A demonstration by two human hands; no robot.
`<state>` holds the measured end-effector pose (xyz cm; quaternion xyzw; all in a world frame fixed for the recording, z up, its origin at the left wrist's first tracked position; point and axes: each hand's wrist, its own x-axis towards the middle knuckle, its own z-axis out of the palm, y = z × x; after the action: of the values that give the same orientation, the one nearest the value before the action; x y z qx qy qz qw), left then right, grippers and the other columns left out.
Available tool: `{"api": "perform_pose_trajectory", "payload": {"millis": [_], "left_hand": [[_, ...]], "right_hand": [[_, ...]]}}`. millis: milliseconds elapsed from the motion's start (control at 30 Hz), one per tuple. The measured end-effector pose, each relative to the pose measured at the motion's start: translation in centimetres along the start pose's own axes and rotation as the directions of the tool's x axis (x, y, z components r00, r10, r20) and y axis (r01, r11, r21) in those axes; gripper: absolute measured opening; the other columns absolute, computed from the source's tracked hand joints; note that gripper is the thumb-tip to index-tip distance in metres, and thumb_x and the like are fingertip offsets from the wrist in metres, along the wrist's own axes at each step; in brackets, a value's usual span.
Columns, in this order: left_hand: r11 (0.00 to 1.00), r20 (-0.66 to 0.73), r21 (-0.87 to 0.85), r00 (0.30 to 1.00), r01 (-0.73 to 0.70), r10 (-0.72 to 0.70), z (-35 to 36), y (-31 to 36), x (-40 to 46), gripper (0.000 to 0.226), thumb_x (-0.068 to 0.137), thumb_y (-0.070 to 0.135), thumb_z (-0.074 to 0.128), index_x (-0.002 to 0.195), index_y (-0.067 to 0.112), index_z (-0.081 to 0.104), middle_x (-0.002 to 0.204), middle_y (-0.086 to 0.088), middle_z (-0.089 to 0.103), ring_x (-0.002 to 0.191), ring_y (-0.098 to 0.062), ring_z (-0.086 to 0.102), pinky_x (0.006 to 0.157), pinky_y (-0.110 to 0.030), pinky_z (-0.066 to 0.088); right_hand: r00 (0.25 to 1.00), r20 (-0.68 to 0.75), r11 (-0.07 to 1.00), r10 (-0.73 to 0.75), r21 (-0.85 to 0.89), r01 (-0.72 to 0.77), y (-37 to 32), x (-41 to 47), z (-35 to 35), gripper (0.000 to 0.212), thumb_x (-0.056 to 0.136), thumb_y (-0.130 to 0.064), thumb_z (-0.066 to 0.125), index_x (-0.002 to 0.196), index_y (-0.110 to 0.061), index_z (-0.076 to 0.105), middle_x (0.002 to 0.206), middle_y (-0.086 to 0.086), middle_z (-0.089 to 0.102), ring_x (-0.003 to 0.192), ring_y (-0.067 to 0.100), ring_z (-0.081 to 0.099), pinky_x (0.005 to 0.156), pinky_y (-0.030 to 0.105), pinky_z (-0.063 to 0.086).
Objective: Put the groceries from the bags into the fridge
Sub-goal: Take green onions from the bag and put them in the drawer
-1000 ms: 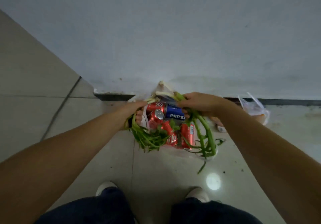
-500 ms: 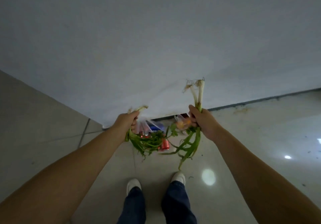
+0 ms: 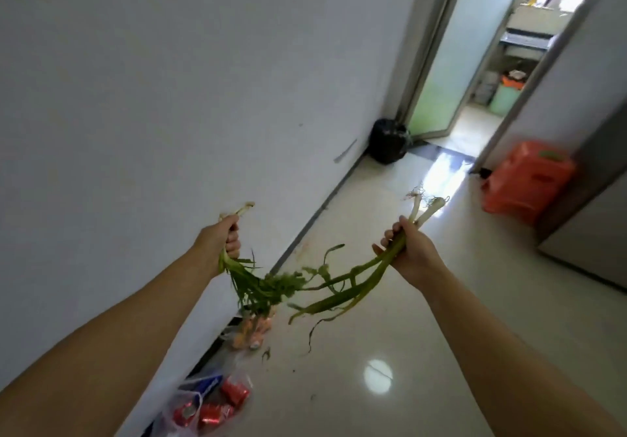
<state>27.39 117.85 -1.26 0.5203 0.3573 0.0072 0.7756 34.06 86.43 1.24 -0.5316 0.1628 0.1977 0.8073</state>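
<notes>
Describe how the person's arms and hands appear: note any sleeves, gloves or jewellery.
Both forearms are bare right up to the frame edge, with no sleeves in view. The left hand and right hand wear no gloves, and no rings, watch or bracelet show.

left hand (image 3: 220,239) + right hand (image 3: 412,253): greens lifted clear of bag (image 3: 207,406) | view swung right, doorway now visible

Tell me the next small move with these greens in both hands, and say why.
Probably carry both bunches toward the grey appliance at the right edge, which may be the fridge. The left hand grips a leafy bunch, the right hand grips spring onions, both already lifted clear of the bag of cans on the floor, so nothing remains but to bring them over.
</notes>
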Motion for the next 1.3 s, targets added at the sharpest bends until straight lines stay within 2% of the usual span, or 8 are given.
{"api": "perform_pose_trajectory", "payload": {"millis": [100, 200, 467, 600, 833, 967, 1100, 1300], "left_hand": [[0.993, 0.177, 0.115, 0.984, -0.042, 0.021, 8.9, 0.4, -2.4, 0.036, 0.096, 0.028, 0.05, 0.062, 0.016, 0.044, 0.033, 0.005, 0.033, 0.024, -0.007, 0.026, 0.032, -0.008, 0.02], [0.972, 0.356, 0.216, 0.935, -0.097, 0.014, 18.1, -1.8, -6.2, 0.036, 0.096, 0.027, 0.049, 0.062, 0.016, 0.043, 0.035, 0.005, 0.033, 0.026, -0.008, 0.026, 0.032, -0.01, 0.021], [0.924, 0.637, 0.349, 0.763, -0.157, -0.111, 39.6, -14.9, -20.8, 0.034, 0.095, 0.025, 0.048, 0.064, 0.015, 0.041, 0.037, 0.005, 0.033, 0.027, -0.007, 0.028, 0.03, -0.013, 0.023], [0.889, 0.712, 0.402, 0.685, -0.22, -0.152, 48.4, -22.2, -29.0, 0.032, 0.095, 0.022, 0.049, 0.065, 0.015, 0.04, 0.039, 0.005, 0.03, 0.029, -0.008, 0.026, 0.033, -0.014, 0.021], [0.82, 0.783, 0.48, 0.574, -0.31, -0.241, 60.8, -29.7, -36.3, 0.031, 0.095, 0.02, 0.05, 0.065, 0.015, 0.042, 0.04, 0.005, 0.032, 0.031, -0.007, 0.027, 0.035, -0.016, 0.02], [0.797, 0.813, 0.48, 0.528, -0.367, -0.247, 68.6, -32.0, -36.6, 0.029, 0.094, 0.021, 0.05, 0.066, 0.016, 0.043, 0.049, 0.003, 0.032, 0.037, -0.009, 0.027, 0.036, -0.018, 0.021], [0.797, 0.85, 0.445, 0.472, -0.408, -0.233, 78.4, -33.5, -34.7, 0.03, 0.094, 0.022, 0.05, 0.065, 0.015, 0.044, 0.043, 0.006, 0.034, 0.035, -0.008, 0.027, 0.034, -0.018, 0.022], [0.776, 0.856, 0.436, 0.476, -0.455, -0.202, 94.4, -32.3, -32.3, 0.032, 0.095, 0.023, 0.049, 0.065, 0.015, 0.044, 0.05, 0.002, 0.032, 0.036, -0.009, 0.028, 0.034, -0.018, 0.023]], "right_hand": [[0.992, -0.092, 0.996, -0.083, -0.035, 0.08, -3.9, -3.9, -7.4, 0.033, 0.101, -0.031, 0.042, 0.074, -0.014, 0.049, 0.061, 0.003, 0.05, 0.056, 0.017, 0.05, 0.074, 0.039, 0.054], [0.975, -0.15, 0.982, -0.163, -0.125, 0.145, -6.3, -8.5, -14.4, 0.03, 0.101, -0.029, 0.042, 0.076, -0.014, 0.049, 0.064, 0.003, 0.05, 0.058, 0.017, 0.05, 0.074, 0.037, 0.053], [0.886, -0.365, 0.943, -0.287, -0.273, 0.193, -10.5, -23.0, -35.8, 0.03, 0.101, -0.029, 0.042, 0.075, -0.015, 0.049, 0.06, 0.0, 0.049, 0.055, 0.015, 0.048, 0.066, 0.032, 0.054], [0.836, -0.461, 0.942, -0.296, -0.289, 0.173, -12.0, -28.6, -46.0, 0.029, 0.101, -0.03, 0.042, 0.077, -0.015, 0.049, 0.06, 0.0, 0.048, 0.053, 0.014, 0.046, 0.068, 0.034, 0.054], [0.77, -0.537, 0.928, -0.345, -0.32, 0.193, -15.8, -31.7, -56.6, 0.03, 0.101, -0.029, 0.042, 0.074, -0.016, 0.045, 0.057, -0.002, 0.043, 0.048, 0.011, 0.04, 0.055, 0.026, 0.048], [0.77, -0.523, 0.917, -0.365, -0.343, 0.202, -19.4, -29.8, -62.2, 0.031, 0.101, -0.029, 0.041, 0.073, -0.017, 0.043, 0.056, -0.003, 0.04, 0.044, 0.01, 0.039, 0.055, 0.026, 0.047], [0.756, -0.517, 0.899, -0.402, -0.38, 0.217, -25.0, -25.4, -68.2, 0.034, 0.101, -0.029, 0.042, 0.07, -0.017, 0.043, 0.054, -0.003, 0.04, 0.045, 0.011, 0.038, 0.057, 0.028, 0.046], [0.738, -0.524, 0.885, -0.426, -0.41, 0.22, -36.7, -19.5, -77.0, 0.033, 0.101, -0.028, 0.041, 0.07, -0.016, 0.043, 0.055, -0.002, 0.04, 0.047, 0.012, 0.036, 0.053, 0.026, 0.043]]}}
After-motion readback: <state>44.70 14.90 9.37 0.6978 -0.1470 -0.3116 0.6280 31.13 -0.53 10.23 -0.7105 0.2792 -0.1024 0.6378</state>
